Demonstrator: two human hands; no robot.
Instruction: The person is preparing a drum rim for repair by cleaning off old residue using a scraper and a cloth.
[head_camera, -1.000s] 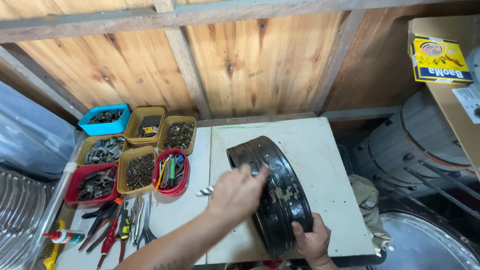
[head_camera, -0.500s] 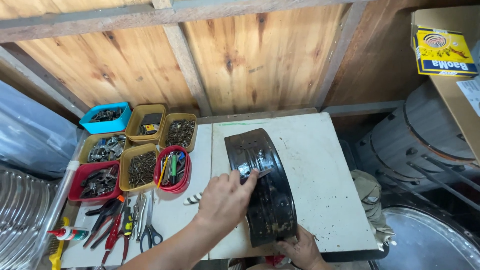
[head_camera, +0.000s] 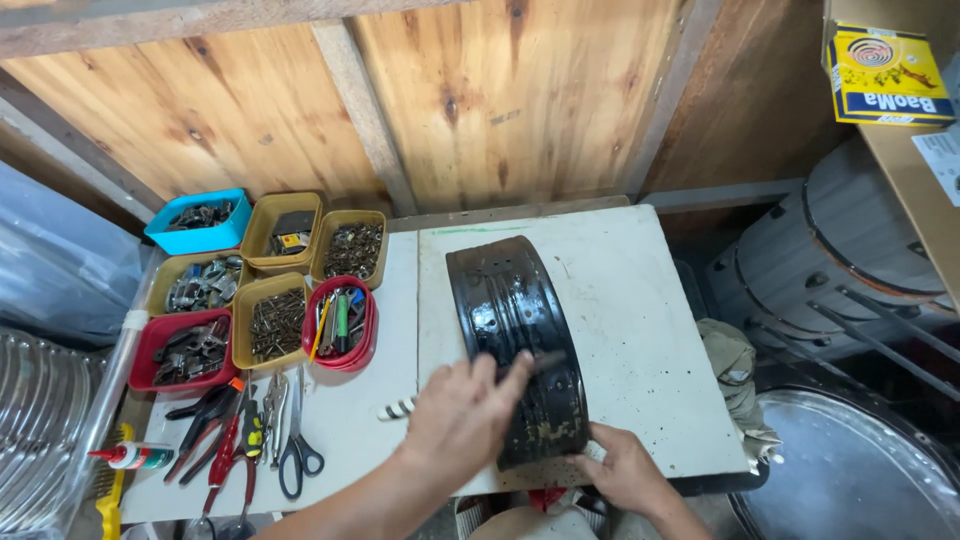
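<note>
A black metal rim (head_camera: 515, 310), a wide curved band with small holes and rust patches, rests on the white table (head_camera: 640, 340). My left hand (head_camera: 462, 412) lies over its near left side. It grips a thin tool (head_camera: 396, 408) whose striped end sticks out to the left and whose dark tip reaches across the band. My right hand (head_camera: 622, 472) clasps the rim's near lower edge at the table's front. The part of the rim below the table edge is hidden.
Several small bins of screws and metal parts (head_camera: 270, 285) stand at the table's left, with pliers (head_camera: 215, 430), scissors (head_camera: 295, 450) and a glue bottle (head_camera: 130, 456) in front. Grey metal drums (head_camera: 840, 260) and a cloth (head_camera: 735, 365) are to the right. A yellow box (head_camera: 885, 75) sits on a shelf.
The rim has tipped from a standing hoop toward me, so its outer band now faces up. My left hand slid down along it and my right hand stayed on the near edge.
</note>
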